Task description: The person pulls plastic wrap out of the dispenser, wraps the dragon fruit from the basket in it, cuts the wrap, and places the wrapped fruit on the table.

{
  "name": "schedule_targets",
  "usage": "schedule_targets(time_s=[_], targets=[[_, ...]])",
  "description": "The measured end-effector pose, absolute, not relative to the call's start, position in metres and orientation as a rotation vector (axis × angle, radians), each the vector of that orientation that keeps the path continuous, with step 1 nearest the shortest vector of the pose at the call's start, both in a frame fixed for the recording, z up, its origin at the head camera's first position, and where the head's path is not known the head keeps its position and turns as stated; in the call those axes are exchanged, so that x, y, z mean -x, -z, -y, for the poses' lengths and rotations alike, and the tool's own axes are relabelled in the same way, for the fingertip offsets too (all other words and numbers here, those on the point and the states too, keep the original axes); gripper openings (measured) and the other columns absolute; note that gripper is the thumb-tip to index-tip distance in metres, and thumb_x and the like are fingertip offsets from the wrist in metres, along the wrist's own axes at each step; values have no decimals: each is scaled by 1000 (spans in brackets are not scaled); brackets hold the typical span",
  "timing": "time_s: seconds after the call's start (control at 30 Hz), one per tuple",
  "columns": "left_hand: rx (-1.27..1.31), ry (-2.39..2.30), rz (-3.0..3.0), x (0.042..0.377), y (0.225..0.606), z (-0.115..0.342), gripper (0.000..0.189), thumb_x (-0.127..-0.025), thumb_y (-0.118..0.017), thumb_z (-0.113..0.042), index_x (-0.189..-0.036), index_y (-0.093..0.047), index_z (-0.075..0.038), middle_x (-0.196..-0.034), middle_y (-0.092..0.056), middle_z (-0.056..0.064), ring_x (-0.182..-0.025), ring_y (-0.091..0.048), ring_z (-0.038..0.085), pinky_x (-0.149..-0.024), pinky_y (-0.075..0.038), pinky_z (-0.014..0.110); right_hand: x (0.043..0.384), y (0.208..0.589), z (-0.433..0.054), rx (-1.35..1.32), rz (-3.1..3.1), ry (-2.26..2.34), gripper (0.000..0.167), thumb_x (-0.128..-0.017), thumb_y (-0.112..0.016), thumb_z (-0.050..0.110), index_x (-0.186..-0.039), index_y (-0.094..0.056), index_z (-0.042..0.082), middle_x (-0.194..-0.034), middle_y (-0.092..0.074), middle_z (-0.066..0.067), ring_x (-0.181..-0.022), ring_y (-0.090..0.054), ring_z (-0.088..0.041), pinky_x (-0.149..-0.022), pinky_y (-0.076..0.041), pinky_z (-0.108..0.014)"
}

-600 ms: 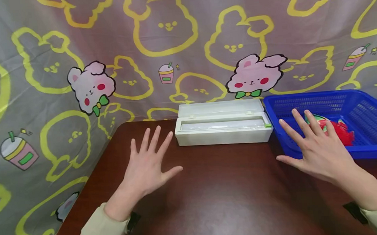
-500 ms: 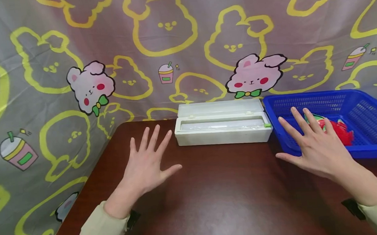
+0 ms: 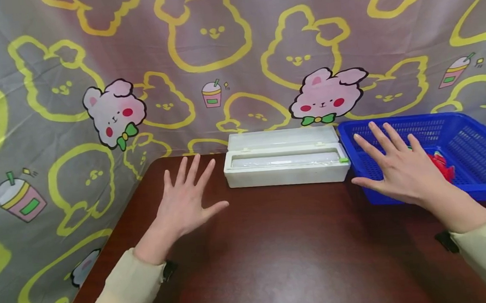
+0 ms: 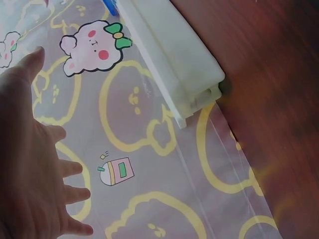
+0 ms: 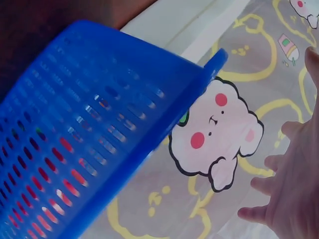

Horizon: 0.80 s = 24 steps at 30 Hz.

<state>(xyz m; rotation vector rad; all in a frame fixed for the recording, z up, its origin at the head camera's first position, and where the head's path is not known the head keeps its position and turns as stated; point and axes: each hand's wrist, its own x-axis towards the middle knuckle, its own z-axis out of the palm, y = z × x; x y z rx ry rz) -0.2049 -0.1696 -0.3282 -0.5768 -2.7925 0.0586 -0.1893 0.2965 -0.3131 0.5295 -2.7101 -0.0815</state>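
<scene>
My left hand (image 3: 184,199) hovers over the dark wooden table (image 3: 285,257) with its fingers spread, holding nothing, just left of a long white box (image 3: 284,165) whose lid stands up. That box (image 4: 172,55) shows in the left wrist view beside my left hand (image 4: 30,164). My right hand (image 3: 394,168) is spread flat above the front left corner of a blue plastic basket (image 3: 470,152), empty. A red and green object (image 3: 441,169) lies inside the basket, partly hidden by the hand. The right wrist view shows the basket wall (image 5: 94,134) and my right hand's fingers (image 5: 294,199).
A cloth backdrop (image 3: 235,57) printed with yellow and pink bunnies hangs behind and to the left of the table. The table's left edge (image 3: 104,243) runs diagonally near my left sleeve.
Both hands have moved forward, away from me. The right hand now reaches over the basket's corner rather than in front of it. Both stay spread and empty.
</scene>
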Motion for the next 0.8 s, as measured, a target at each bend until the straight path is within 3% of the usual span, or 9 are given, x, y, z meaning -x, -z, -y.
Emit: schedule_targets(time_s=[0.2,0.63,0.8], targets=[[608,-41,2801,215,324,170,100,-81,-45,-79,-157,-11,-25,-162,-5,12,-145,-3,39,-106,-8,70,199,308,-293,-572,2722,85,98,-81,-61,66,-156,-19,21,-161,-8,-16,-145,-5,-39,-105,-14,-70],[623,85,2856,242,323,168,101,-80,-41,-83,-157,-4,-29,-162,-4,11,-146,0,36,-107,-7,69,221,308,-295,-622,2860,-71,95,-85,-59,62,-157,-11,23,-161,-3,-14,-145,-5,-40,-106,-11,-70],[646,200,2894,253,328,168,102,-81,-49,-79,-157,-2,-30,-162,-2,8,-147,0,32,-108,-7,68,228,311,-297,-653,2925,-155,95,-85,-64,59,-157,-15,20,-161,-6,-16,-145,-6,-40,-106,-13,-69]])
